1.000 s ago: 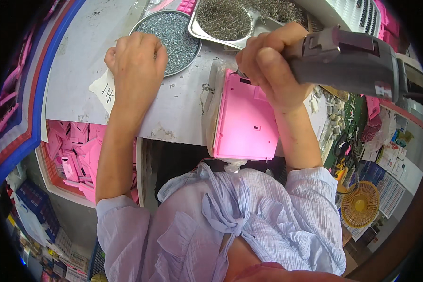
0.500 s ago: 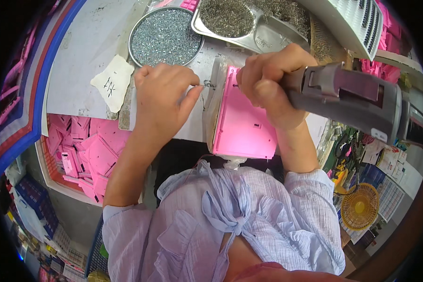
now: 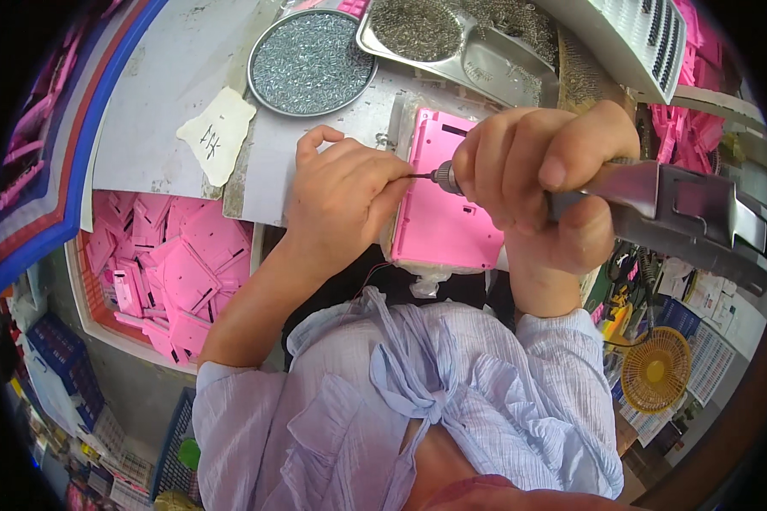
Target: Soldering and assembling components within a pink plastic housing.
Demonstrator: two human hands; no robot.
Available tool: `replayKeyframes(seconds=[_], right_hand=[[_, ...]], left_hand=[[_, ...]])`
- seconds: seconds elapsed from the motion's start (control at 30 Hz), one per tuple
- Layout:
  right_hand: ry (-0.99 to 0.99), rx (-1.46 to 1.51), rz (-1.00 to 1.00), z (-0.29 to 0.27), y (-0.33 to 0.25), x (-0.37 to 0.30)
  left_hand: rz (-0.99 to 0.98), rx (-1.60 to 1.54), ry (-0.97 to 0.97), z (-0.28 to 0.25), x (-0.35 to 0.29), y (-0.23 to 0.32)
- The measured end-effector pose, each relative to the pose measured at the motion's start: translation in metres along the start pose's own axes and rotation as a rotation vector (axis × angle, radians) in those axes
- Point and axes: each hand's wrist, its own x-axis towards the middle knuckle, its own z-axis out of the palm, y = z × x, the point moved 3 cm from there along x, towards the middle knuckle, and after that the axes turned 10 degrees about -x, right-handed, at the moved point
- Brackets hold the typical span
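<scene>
My right hand (image 3: 545,179) is wrapped round a grey electric screwdriver (image 3: 690,209). The screwdriver's thin dark bit points left, over a flat pink plastic panel (image 3: 443,213). Thumb and fingertips of my left hand (image 3: 341,200) are pinched together at the bit's tip, above the panel's left edge. Whatever lies between those fingertips is too small and hidden to make out. The panel rests on the bench in front of me, with slots and small holes in its face; my right hand hides part of its right side.
Behind my left hand stands a round tray (image 3: 251,64) of small silver metal pieces. A divided steel tray (image 3: 520,72) with small screws is at the back. A torn paper (image 3: 217,132) with handwriting lies left. Pink parts fill a crate (image 3: 81,281). A yellow fan (image 3: 654,370) is right.
My left hand has moved right, its fingertips now meeting the bit. The screwdriver has swung lower, and its bit now shows over the panel. The whole view has shifted slightly.
</scene>
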Motion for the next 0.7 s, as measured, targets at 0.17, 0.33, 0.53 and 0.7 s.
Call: replayKeyframes(seconds=[0.17, 0.33, 0.53, 0.7], right_hand=[[0.028, 0.015, 0.041, 0.006, 0.002, -0.007], [0.042, 0.035, 0.119, 0.014, 0.003, -0.026], [0.005, -0.073, 0.248, 0.022, 0.004, -0.043], [-0.199, -0.266, 0.118, 0.025, 0.014, -0.04]], left_hand=[[0.039, 0.005, -0.13, -0.006, 0.003, -0.001], [-0.098, 0.664, 0.071, -0.047, 0.04, -0.075], [-0.111, 0.533, 0.033, -0.041, 0.043, -0.09], [-0.137, 0.638, 0.051, -0.035, 0.045, -0.108]])
